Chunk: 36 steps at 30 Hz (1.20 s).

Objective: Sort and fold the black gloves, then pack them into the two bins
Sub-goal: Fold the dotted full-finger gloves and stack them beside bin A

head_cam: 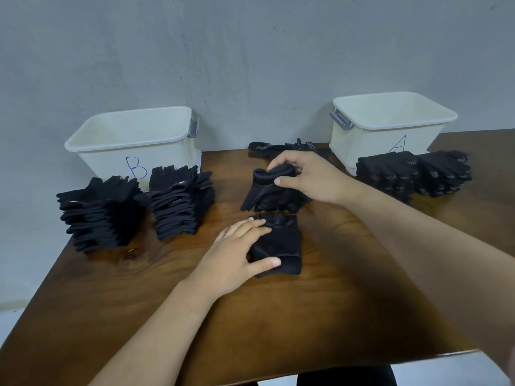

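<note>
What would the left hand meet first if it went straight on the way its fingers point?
Probably the far glove, whose cuff the right hand pinches. The left hand lies flat on the near glove, fingers aimed toward it; only a thin strip of table separates the two gloves.

The left hand (239, 246) is lying flat, fingers straight, on a black fingerless fabric glove (281, 247) on the brown wooden table (278, 316). Just beyond it, the right hand (303, 174) is pinching the rolled cuff of a second black fabric glove (264, 195). A tall stack of folded black gloves (100, 213) and a shorter neighbouring stack (178, 201) are standing before the cream plastic bin marked B (167, 154), far left. A pile of dotted black gloves (412, 171) is sitting before the cream plastic bin marked A (370, 140), far right.
</note>
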Each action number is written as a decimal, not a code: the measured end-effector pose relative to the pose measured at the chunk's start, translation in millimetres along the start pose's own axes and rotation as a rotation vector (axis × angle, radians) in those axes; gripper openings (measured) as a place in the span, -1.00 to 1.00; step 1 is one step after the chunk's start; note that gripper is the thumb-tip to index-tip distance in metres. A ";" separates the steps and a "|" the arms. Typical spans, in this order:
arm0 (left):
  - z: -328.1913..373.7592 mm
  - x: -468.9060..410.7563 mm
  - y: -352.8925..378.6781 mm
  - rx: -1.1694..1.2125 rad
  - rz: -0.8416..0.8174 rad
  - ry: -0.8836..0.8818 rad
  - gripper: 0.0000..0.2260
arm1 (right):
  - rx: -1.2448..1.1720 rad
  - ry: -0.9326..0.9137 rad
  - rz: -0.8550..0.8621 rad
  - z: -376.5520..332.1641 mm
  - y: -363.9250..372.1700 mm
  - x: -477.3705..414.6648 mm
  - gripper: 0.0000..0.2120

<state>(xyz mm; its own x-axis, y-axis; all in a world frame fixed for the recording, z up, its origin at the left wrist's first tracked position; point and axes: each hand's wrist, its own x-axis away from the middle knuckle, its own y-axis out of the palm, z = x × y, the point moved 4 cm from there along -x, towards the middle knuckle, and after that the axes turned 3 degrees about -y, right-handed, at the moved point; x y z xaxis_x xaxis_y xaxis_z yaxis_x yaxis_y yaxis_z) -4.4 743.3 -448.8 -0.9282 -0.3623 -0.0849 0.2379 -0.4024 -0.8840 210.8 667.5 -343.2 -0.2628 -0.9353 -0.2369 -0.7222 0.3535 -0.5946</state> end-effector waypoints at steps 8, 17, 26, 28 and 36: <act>-19.4 4.7 -22.1 0.345 0.423 -0.212 -0.94 | 0.009 0.022 0.039 -5.6 2.5 4.4 -0.81; -27.9 -4.2 -14.6 0.310 0.394 -0.283 -0.70 | -0.060 0.024 0.022 -2.4 19.7 32.3 -0.76; -27.3 1.2 -19.2 0.323 0.395 -0.267 -0.88 | -0.090 0.083 -0.015 7.3 46.0 86.2 -0.76; -28.0 3.1 -21.4 0.341 0.385 -0.265 -0.85 | -0.022 0.082 -0.034 10.2 54.8 97.9 -0.76; -19.8 19.2 -29.2 0.251 0.414 -0.278 -0.91 | 0.406 -0.058 -0.090 22.1 80.2 122.7 -0.58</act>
<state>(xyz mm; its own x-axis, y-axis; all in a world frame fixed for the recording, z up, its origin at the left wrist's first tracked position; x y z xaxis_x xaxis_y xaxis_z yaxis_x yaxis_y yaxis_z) -34.8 764.7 -433.8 -0.6406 -0.7271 -0.2467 0.6588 -0.3554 -0.6631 134.7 581.5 -436.9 -0.1654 -0.9646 -0.2055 -0.4271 0.2579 -0.8667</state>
